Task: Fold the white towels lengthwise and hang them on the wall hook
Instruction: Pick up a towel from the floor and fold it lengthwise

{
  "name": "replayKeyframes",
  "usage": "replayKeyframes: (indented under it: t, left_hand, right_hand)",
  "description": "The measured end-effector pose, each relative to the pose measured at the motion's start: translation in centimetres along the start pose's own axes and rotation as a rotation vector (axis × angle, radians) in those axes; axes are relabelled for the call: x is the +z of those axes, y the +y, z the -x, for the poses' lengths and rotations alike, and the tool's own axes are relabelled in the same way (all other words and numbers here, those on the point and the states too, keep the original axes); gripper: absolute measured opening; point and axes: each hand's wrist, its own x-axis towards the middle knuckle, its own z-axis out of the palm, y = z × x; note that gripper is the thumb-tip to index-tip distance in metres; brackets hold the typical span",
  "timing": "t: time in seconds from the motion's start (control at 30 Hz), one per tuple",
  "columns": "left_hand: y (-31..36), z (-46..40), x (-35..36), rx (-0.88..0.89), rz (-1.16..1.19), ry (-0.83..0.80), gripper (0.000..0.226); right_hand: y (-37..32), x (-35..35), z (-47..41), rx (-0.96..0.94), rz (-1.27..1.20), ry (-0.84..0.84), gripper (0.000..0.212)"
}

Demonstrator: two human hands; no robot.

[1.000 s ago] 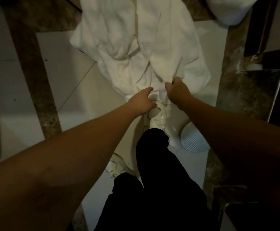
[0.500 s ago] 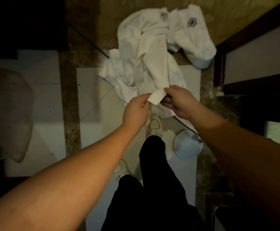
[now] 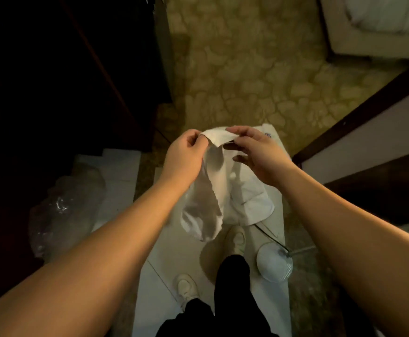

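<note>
A white towel (image 3: 214,190) hangs in the air in front of me, held by its top edge. My left hand (image 3: 186,152) pinches that edge at its left end. My right hand (image 3: 252,152) pinches the same edge a short way to the right, thumb and forefinger on the cloth, the other fingers spread. The towel droops in loose folds down toward my shoes, with its lower end free. More white towel cloth (image 3: 254,203) shows beneath it, partly hidden by my right hand. No wall hook is in view.
I stand on pale floor tiles (image 3: 164,288), both white shoes visible. A round white ribbed object (image 3: 274,266) lies by my right foot. A clear plastic bag (image 3: 65,210) sits at the left. Patterned carpet (image 3: 247,69) lies ahead, a dark door frame (image 3: 359,113) at right.
Both hands took hold of a towel edge in the pile on the floor and lifted it. The towel now hangs off the floor and my view has risen.
</note>
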Motion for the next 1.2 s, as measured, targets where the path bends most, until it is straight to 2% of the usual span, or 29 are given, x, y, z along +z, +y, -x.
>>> replayKeyframes:
  t: [0.1, 0.17, 0.23, 0.3, 0.43, 0.53, 0.6, 0.77, 0.93, 1.13, 1.2]
  left_hand:
    - [4.6, 3.0, -3.9, 0.036, 0.001, -0.007, 0.027]
    - [6.7, 5.7, -5.9, 0.061, 0.008, -0.050, 0.024]
    - [8.2, 8.7, -7.6, 0.072, 0.026, -0.084, 0.025]
    - [9.4, 11.8, -9.3, 0.064, 0.082, -0.106, 0.026]
    - [10.3, 18.6, -12.7, 0.091, 0.146, -0.158, 0.011]
    - [10.3, 24.1, -14.8, 0.061, 0.065, -0.154, 0.023]
    - [10.4, 28.1, -15.8, 0.020, 0.008, -0.121, 0.033]
    - [10.6, 38.6, -18.0, -0.078, -0.144, 0.004, 0.011]
    - [11.1, 49.5, -21.5, -0.185, -0.117, 0.083, 0.017]
    - [9.5, 63.7, -26.3, -0.325, -0.256, 0.188, 0.005]
    - [8.1, 68.7, -27.9, -0.370, -0.315, 0.251, 0.011]
  right_hand:
    - [-4.6, 2.1, 4.7, -0.147, 0.296, -0.070, 0.032]
    - [-7.3, 3.7, 7.6, -0.256, 0.478, -0.032, 0.021]
    - [-9.5, 5.3, 10.3, -0.348, 0.556, -0.005, 0.010]
    - [-11.2, 6.8, 13.0, -0.393, 0.600, -0.026, 0.017]
    - [-12.4, 9.3, 19.1, -0.384, 0.524, -0.126, 0.025]
    - [-11.9, 10.6, 23.3, -0.422, 0.543, -0.190, 0.025]
    - [-11.4, 11.1, 26.5, -0.460, 0.559, -0.230, 0.024]
    - [-11.0, 12.0, 34.8, -0.553, 0.587, -0.305, 0.026]
    - [-12.1, 14.7, 43.3, -0.663, 0.626, -0.421, 0.030]
    - [-12.5, 20.1, 52.3, -0.754, 0.563, -0.404, 0.029]
    - [-12.3, 21.7, 54.9, -0.790, 0.549, -0.434, 0.031]
